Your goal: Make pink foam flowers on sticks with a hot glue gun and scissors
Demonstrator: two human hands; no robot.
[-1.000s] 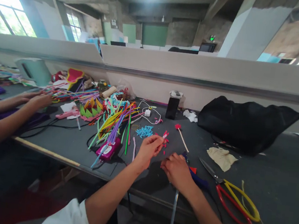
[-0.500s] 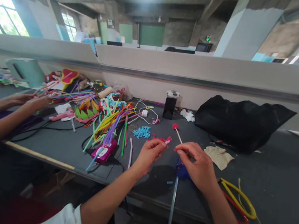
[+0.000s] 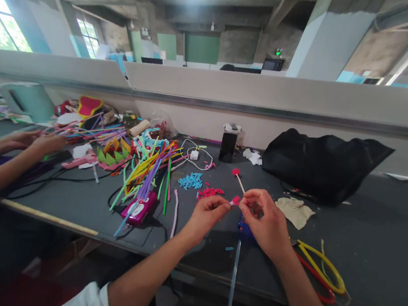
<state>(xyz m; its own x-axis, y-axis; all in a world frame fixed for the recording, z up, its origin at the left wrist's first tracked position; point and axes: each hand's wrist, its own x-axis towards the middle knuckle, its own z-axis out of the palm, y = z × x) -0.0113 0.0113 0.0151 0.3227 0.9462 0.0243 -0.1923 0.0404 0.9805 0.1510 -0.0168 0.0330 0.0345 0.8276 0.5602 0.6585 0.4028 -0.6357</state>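
- Left hand (image 3: 206, 214) and right hand (image 3: 266, 219) meet fingertip to fingertip, both pinched shut on 1 small red piece (image 3: 236, 200), held just above the dark table (image 3: 84, 198).
- Below the pinch: blue tool (image 3: 244, 228); the table's near edge lies close under the wrists.
- Just beyond the pinch: loose red bits (image 3: 210, 192), and 1 stick with a red tip (image 3: 238, 177) lying finished-looking; judged partway, bits left unused.
- Right of the pinch: tan cloth (image 3: 295, 211), scissors (image 3: 317, 271), then bare room.
- Left: straws (image 3: 147, 166); a co-worker's hands (image 3: 33, 142) well apart.
- Farthest: black bag (image 3: 322, 164).
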